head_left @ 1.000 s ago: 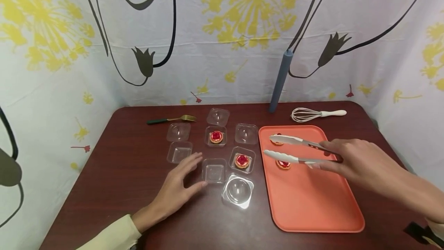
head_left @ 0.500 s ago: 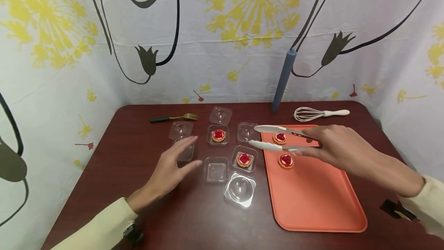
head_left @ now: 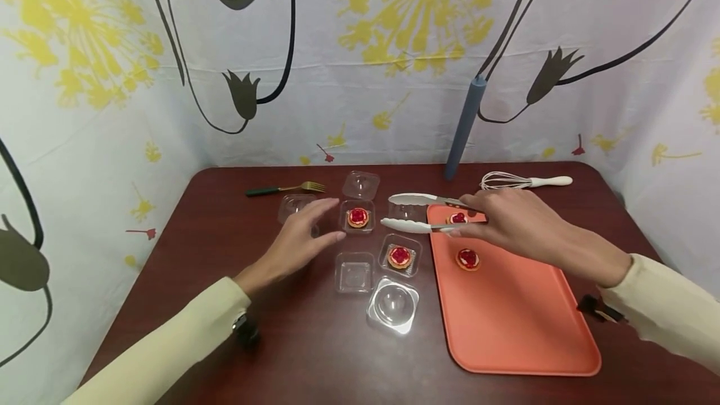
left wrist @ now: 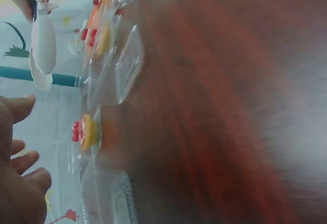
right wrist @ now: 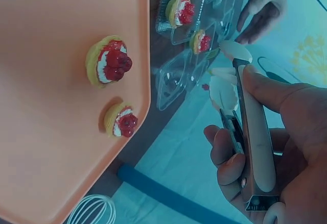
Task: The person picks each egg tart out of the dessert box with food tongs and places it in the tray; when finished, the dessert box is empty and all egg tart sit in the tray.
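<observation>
My right hand (head_left: 517, 220) grips a pair of tongs (right wrist: 258, 137) with white tips. The tips are spread with nothing between them, above the tray's left edge and a clear plastic lid. My left hand (head_left: 295, 245), fingers extended and thumb apart, hovers over the left containers and holds nothing. One berry tart (head_left: 357, 217) sits in a clear container just right of it. Another tart (head_left: 400, 257) lies in a nearer container. Two more, a front tart (head_left: 468, 259) and a back tart (right wrist: 121, 119), are on the orange tray (head_left: 517, 324); the tongs partly cover the back one in the head view.
A bare clear container (head_left: 354, 272) and a domed lid (head_left: 394, 306) lie in front. More lids, including a back lid (head_left: 361, 185), stand around. Along the table's far edge are a fork (head_left: 287, 189), a blue candle (head_left: 465, 129) and a whisk (head_left: 525, 181).
My right hand has carried the tongs leftward and away from me, from over the tray tarts toward the containers. My left hand has moved farther forward, off the near container's side.
</observation>
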{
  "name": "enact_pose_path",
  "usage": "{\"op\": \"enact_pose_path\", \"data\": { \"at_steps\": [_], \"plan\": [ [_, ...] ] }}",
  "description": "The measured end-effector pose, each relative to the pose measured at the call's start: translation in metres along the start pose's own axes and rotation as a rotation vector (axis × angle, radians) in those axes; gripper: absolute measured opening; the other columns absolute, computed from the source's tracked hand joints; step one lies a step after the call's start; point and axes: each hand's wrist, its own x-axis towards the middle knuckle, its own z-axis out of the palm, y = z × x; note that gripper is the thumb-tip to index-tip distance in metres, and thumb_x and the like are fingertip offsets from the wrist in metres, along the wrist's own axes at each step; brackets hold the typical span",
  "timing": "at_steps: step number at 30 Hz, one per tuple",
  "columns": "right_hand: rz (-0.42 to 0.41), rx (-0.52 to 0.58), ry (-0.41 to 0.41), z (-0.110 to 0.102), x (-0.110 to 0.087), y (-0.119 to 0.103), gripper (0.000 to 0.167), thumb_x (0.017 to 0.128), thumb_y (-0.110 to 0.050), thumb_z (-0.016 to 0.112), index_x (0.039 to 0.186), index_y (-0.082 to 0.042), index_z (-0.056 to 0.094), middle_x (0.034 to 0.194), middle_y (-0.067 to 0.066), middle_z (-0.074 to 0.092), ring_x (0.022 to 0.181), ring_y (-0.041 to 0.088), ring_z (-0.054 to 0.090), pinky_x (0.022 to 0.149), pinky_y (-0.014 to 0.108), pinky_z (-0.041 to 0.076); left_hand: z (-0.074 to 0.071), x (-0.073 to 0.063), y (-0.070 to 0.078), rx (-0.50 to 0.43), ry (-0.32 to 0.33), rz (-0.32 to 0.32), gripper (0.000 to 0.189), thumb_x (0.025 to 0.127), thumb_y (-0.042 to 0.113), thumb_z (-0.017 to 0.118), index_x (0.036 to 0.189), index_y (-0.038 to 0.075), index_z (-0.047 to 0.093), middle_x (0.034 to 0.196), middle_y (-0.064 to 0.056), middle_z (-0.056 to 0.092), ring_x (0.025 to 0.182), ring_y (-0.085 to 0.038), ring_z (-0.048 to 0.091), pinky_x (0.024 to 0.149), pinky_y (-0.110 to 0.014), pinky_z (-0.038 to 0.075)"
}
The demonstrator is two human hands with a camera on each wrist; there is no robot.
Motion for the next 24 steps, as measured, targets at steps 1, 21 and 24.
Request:
{"op": "enact_pose_path", "data": {
  "at_steps": [1,21,24],
  "plan": [
    [-0.007,0.001,-0.002,0.001,0.003,-0.001,0.043,0.096,-0.042,0.088,0.121,-0.007,0.082,0.091,-0.005,0.076,0.079,0.014,0.068,0.067,0.043,0.058,0.001,0.005,-0.001,0.012,-0.01,-0.005,0.071,0.095,0.02,0.09,0.157,0.002,0.059,0.159,-0.017,0.06,0.148,-0.035,0.055,0.119,-0.055,0.048],
    [-0.044,0.033,-0.069,0.019,0.047,-0.014,0.044,0.097,-0.045,0.086,0.079,-0.017,0.057,0.064,-0.004,0.046,0.049,0.01,0.04,0.049,0.03,0.029,0.016,0.047,-0.017,0.038,-0.129,-0.106,0.073,0.097,0.025,0.088,0.157,-0.003,0.057,0.16,-0.02,0.058,0.142,-0.036,0.062,0.118,-0.048,0.051],
    [-0.052,0.024,-0.073,0.02,0.053,-0.016,0.04,0.096,-0.044,0.087,0.083,-0.015,0.062,0.064,-0.004,0.049,0.048,0.01,0.043,0.047,0.03,0.032,0.016,0.047,-0.02,0.021,-0.131,-0.122,0.074,0.097,0.025,0.089,0.157,-0.003,0.057,0.16,-0.02,0.058,0.141,-0.035,0.063,0.117,-0.046,0.051]
  ]
}}
